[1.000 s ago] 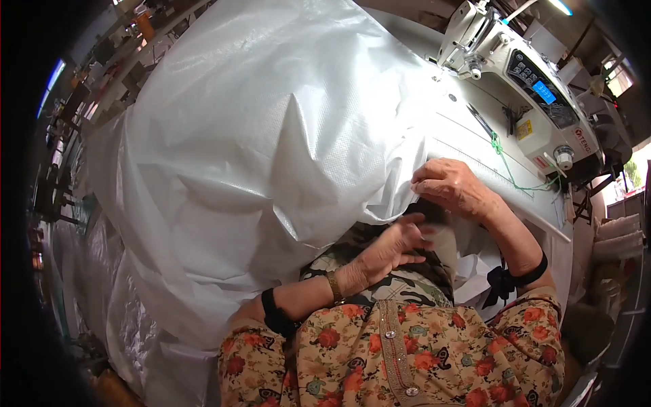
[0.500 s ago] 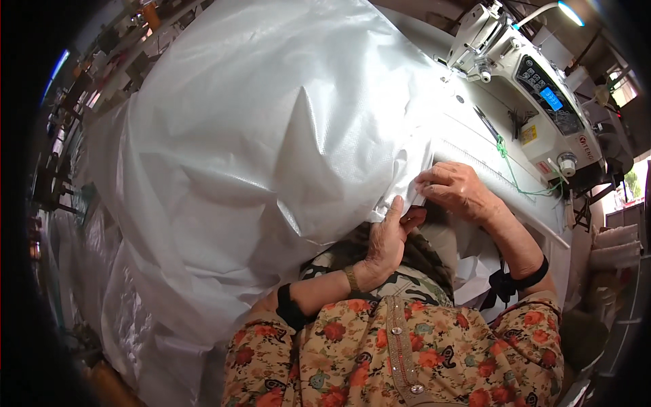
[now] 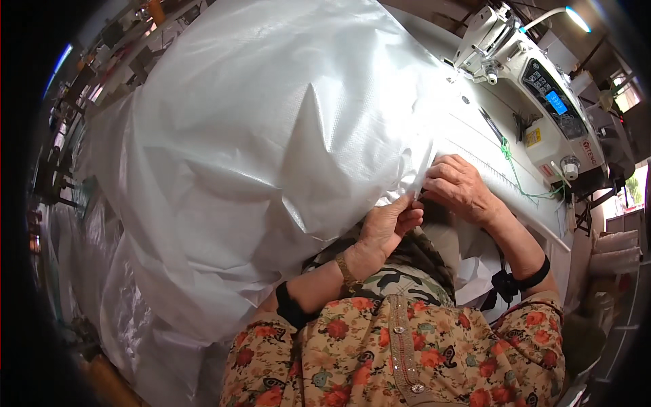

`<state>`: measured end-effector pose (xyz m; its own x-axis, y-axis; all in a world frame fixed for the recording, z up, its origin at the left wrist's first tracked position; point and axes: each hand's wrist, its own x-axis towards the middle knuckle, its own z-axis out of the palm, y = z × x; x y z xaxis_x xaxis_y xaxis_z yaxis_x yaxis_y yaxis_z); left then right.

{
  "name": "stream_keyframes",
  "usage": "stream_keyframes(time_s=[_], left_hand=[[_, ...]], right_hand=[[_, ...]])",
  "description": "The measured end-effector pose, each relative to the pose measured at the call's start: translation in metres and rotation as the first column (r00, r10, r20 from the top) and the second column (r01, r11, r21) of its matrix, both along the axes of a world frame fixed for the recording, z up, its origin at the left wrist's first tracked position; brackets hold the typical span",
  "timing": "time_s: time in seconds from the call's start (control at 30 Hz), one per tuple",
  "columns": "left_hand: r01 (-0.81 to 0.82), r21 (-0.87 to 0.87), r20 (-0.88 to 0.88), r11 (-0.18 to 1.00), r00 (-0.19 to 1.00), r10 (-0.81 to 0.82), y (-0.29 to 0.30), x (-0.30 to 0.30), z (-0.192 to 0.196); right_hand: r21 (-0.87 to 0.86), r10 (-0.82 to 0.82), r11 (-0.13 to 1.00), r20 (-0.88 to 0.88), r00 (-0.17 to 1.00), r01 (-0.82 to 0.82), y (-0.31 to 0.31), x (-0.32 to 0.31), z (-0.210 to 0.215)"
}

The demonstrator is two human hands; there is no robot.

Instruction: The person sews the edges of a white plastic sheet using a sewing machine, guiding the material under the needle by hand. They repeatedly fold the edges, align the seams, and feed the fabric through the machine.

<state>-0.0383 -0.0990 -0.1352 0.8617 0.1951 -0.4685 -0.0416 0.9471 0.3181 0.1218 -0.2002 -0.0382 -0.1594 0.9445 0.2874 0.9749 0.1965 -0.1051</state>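
Note:
A large, shiny white plastic-like sheet [image 3: 224, 136] spreads over the table and my lap, with a peaked fold near its middle. Its gathered right edge runs to my hands. My left hand [image 3: 385, 229] is closed, pinching that edge between thumb and fingers. Right beside it, my right hand [image 3: 462, 190] has its fingers bent and closed on the same edge, a little farther up. The two sets of fingertips nearly meet. Exactly what lies between them is partly hidden.
A white sewing machine [image 3: 553, 112] with a lit blue display stands at the right, its lamp [image 3: 578, 19] shining. On the white tabletop [image 3: 478, 125] lie dark tweezers [image 3: 489, 124] and green thread [image 3: 513, 175]. White rolls [image 3: 616, 252] are stacked at far right.
My left hand has turned, its thumb going from upright on the sheet to a pinch by the right fingertips. My right fingers have curled in more. The whole view has shifted slightly.

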Motion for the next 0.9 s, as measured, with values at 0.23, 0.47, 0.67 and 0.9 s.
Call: stream_keyframes(time_s=[0.23, 0.47, 0.67, 0.9], left_hand=[[0.042, 0.042, 0.047, 0.998, 0.998, -0.044, 0.005, -0.003, -0.009], [0.121, 0.059, 0.085, 0.991, 0.988, -0.125, 0.012, -0.003, -0.01], [0.144, -0.059, 0.099, 0.988, 0.985, -0.138, 0.015, -0.002, -0.003], [0.128, 0.056, 0.08, 0.99, 0.988, -0.132, 0.014, -0.006, 0.003]], right_hand=[[-0.052, 0.089, 0.995, 0.06, 0.994, -0.086, 0.012, -0.005, 0.003], [-0.088, 0.088, 0.993, 0.07, 0.994, -0.082, 0.013, -0.005, 0.002], [0.062, 0.156, 0.983, 0.197, 0.968, -0.171, 0.005, -0.003, -0.002], [0.126, 0.168, 0.97, 0.273, 0.947, -0.208, 0.002, -0.004, -0.006]])
